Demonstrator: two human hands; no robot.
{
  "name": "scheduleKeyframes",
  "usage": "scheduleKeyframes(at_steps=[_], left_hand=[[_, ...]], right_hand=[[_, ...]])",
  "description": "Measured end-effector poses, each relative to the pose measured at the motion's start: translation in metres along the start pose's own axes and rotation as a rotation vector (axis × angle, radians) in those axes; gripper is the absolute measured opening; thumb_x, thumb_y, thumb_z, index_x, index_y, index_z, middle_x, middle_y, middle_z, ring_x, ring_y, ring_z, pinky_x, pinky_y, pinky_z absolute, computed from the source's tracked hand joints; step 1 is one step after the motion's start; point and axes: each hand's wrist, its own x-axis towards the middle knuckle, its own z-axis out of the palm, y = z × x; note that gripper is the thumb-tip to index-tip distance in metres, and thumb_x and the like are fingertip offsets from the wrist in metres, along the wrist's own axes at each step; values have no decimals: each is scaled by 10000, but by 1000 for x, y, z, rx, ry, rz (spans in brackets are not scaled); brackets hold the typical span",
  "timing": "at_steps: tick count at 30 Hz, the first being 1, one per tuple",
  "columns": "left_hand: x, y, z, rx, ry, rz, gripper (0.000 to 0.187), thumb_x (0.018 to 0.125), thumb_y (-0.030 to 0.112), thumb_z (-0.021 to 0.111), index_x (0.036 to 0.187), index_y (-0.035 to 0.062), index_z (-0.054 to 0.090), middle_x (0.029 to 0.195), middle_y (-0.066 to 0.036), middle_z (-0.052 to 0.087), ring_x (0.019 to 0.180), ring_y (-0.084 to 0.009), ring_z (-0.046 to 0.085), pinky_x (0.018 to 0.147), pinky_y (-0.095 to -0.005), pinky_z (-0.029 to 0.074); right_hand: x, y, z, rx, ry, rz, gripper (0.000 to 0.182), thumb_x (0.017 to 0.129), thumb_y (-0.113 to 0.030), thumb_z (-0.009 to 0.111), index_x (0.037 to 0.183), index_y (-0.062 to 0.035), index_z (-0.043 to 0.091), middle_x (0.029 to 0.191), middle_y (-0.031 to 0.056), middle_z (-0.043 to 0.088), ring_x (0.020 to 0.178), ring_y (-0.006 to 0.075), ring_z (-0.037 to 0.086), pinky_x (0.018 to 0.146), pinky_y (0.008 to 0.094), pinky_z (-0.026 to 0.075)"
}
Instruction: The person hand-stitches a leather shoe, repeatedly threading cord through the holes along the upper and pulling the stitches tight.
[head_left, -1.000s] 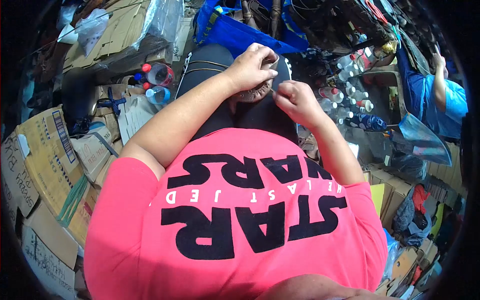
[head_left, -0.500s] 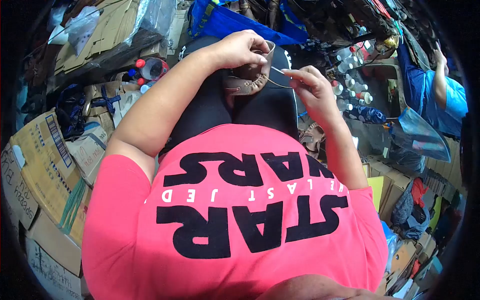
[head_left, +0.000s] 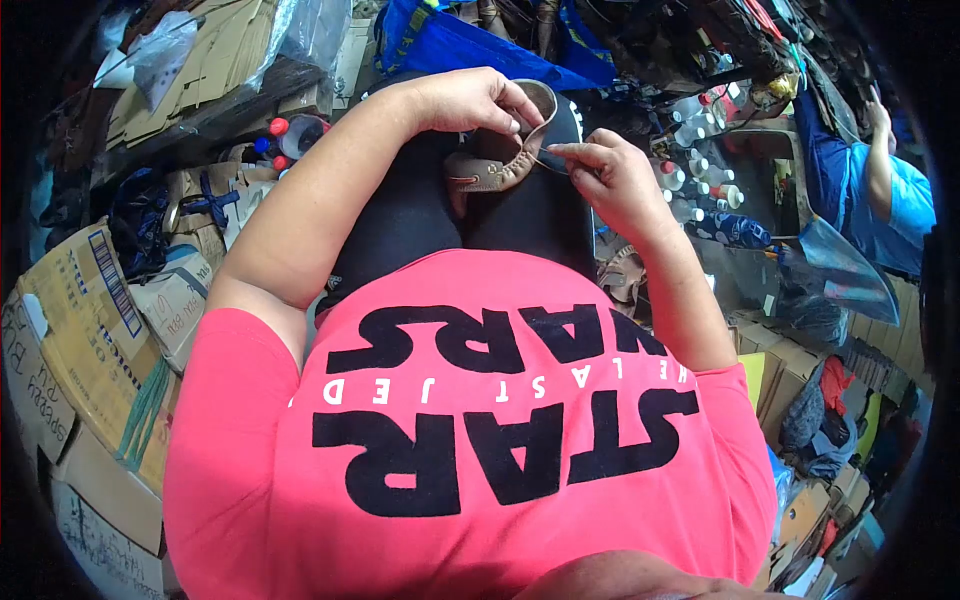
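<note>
A brown leather moccasin-style shoe [head_left: 490,174] with gathered stitching along its edge rests on my lap, its tan collar standing up at the far side. My left hand [head_left: 478,102] is closed on the shoe's upper part, thumb and fingers pinching the leather near the seam. To the right of the seam, my right hand [head_left: 615,180] is closed in a pinch on a thin tan thread [head_left: 543,160], close against the shoe's edge. Whether a needle is between those fingertips is too small to make out.
A blue bag [head_left: 490,50] lies beyond my knees. Several plastic bottles [head_left: 700,180] stand to the right, others [head_left: 298,135] to the left. Cardboard boxes [head_left: 85,310] are stacked at left. Another person in a blue shirt [head_left: 900,215] sits at far right.
My right hand has moved up and left, closer to the shoe's seam. The thread loop that hung between hand and shoe is shorter. The shoe has tilted slightly, showing more of its collar.
</note>
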Motion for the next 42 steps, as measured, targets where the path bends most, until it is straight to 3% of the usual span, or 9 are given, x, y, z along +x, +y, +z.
scheduleKeyframes(at_steps=[12, 16, 19, 23, 30, 33, 36, 37, 42], left_hand=[[10, -2, -1, -57, -13, 44, 228, 806, 39, 594, 1020, 7, 665, 911, -34, 672, 856, -93, 601, 814, -249, 473], [17, -3, -2, -21, -20, 66, 197, 784, 66, 650, 978, 31, 648, 851, -12, 650, 817, -102, 589, 784, -273, 472], [16, -5, -5, 0, -73, 85, 245, 766, 70, 670, 1005, 42, 625, 866, -15, 642, 838, -114, 582, 792, -281, 466], [19, -6, -5, 83, -52, 86, 289, 742, 66, 690, 1022, 50, 622, 878, -24, 645, 853, -124, 582, 793, -290, 467], [11, -10, -2, 196, 117, 117, 328, 710, 73, 723, 1019, 39, 621, 906, -35, 602, 870, -144, 570, 808, -292, 455], [8, -9, 2, 233, 175, 134, 336, 699, 89, 735, 1015, 48, 629, 919, -55, 574, 889, -180, 570, 821, -304, 452], [14, -15, 2, 246, 211, 188, 367, 675, 144, 751, 1018, 62, 652, 921, -95, 669, 879, -200, 625, 805, -318, 482], [15, -13, 1, 289, 202, 179, 372, 676, 151, 747, 1024, 66, 645, 943, -98, 659, 894, -213, 621, 812, -322, 482], [-3, -14, 4, 463, 380, 142, 358, 711, 64, 659, 1060, 56, 584, 1028, -116, 560, 1002, -253, 551, 897, -343, 434]], right_hand=[[12, 0, 2, 51, -11, -44, 240, 756, -42, 629, 980, -90, 703, 861, 133, 605, 788, 282, 620, 706, 344, 500], [23, 29, 0, 58, -88, -91, 232, 775, -33, 647, 981, -115, 716, 803, 67, 560, 758, 205, 579, 695, 293, 470], [33, 53, 2, 396, -285, -11, 237, 815, -38, 649, 1015, -143, 721, 781, -14, 488, 787, 115, 490, 717, 241, 417], [40, 62, 9, 449, -305, -27, 248, 806, -34, 656, 1019, -143, 719, 791, -5, 525, 796, 111, 514, 727, 242, 428], [20, 26, 13, 344, -42, -9, 194, 793, -14, 676, 963, -98, 717, 790, 7, 556, 778, 103, 555, 705, 231, 460], [19, 13, -6, -38, -17, -136, 197, 738, -11, 699, 909, -108, 721, 805, 87, 595, 727, 181, 616, 650, 273, 487], [26, 12, 2, 83, -25, -191, 185, 734, -23, 709, 906, -92, 713, 800, 80, 601, 739, 172, 618, 664, 265, 487], [30, 20, 16, 269, -17, -174, 184, 731, -36, 719, 909, -81, 704, 813, 75, 606, 759, 164, 620, 681, 268, 489], [25, 16, 18, 176, 38, -169, 168, 768, -47, 703, 928, -96, 706, 776, 42, 554, 695, 142, 537, 632, 270, 449]])
